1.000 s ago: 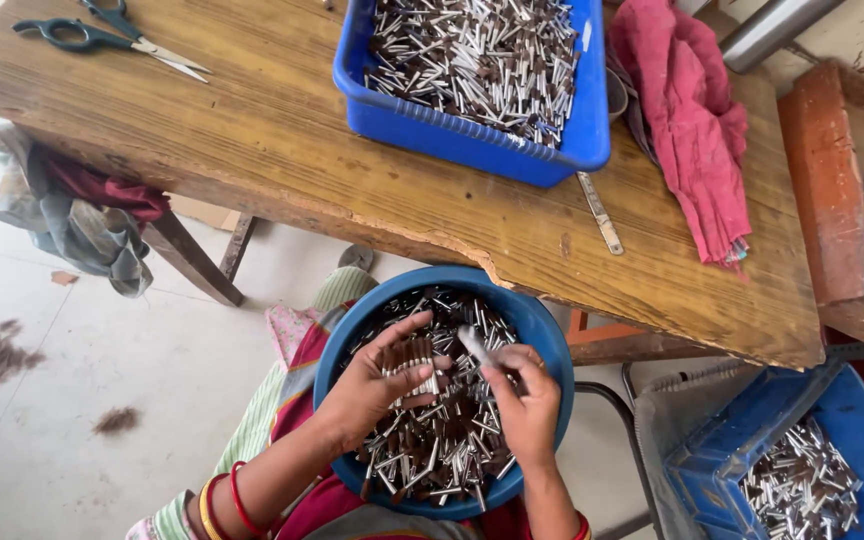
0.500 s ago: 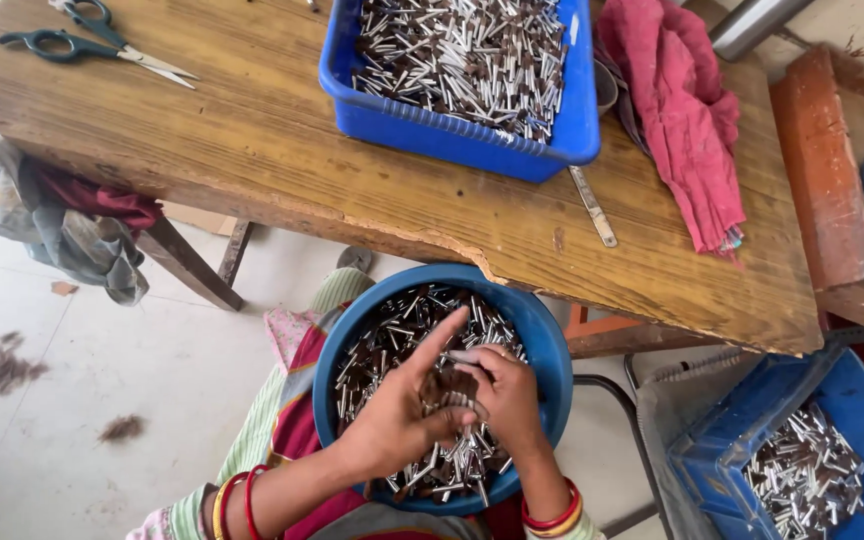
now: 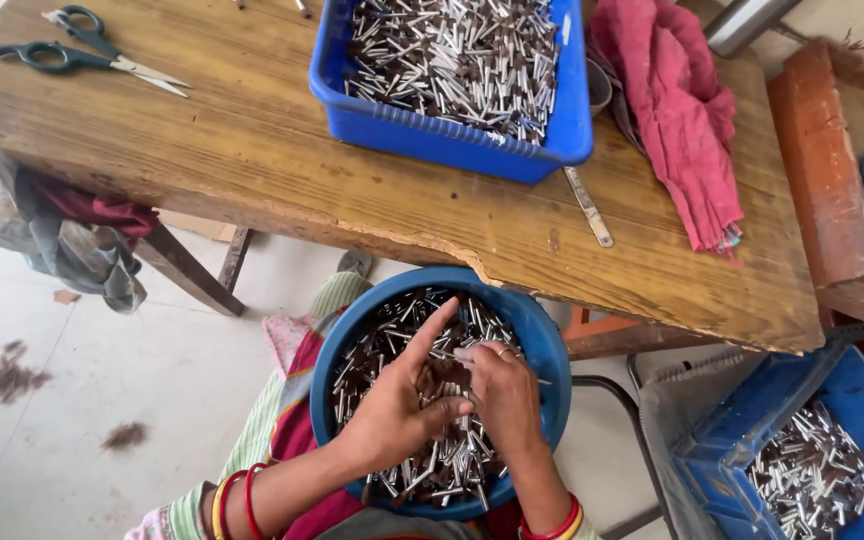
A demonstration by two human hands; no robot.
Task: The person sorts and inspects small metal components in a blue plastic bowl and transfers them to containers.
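A round blue bowl [image 3: 542,350] sits on the person's lap, just under the near edge of the wooden surface [image 3: 252,160], so both hands can work inside it without reaching. It is heaped with small metal pins [image 3: 452,465], thin silvery tubes, many with dark brown ends, lying loose and crossed in every direction.

The left hand [image 3: 402,405] lies over the middle of the heap with its forefinger stretched up and out; thumb and other fingers curl down onto the pins, a loose grip pressed into the pile. Whether it pinches any one pin cannot be told. The right hand [image 3: 502,390] meets it from the other side, fingers bent and close together, tips touching the pins beside the left thumb. It wears a ring, and bangles show at both wrists.

On the surface above stands a rectangular blue tray [image 3: 452,135] of ribbed plastic, filled with the same pins. A flat metal strip [image 3: 589,207] lies just beside its near right corner, and a crumpled red cloth [image 3: 682,120] is draped to the right. Scissors [image 3: 82,55] with dark handles rest well apart at the far left. The board is worn, its near edge chipped.

Lower right, on the floor side, a blue crate [image 3: 712,460] holds more pins.
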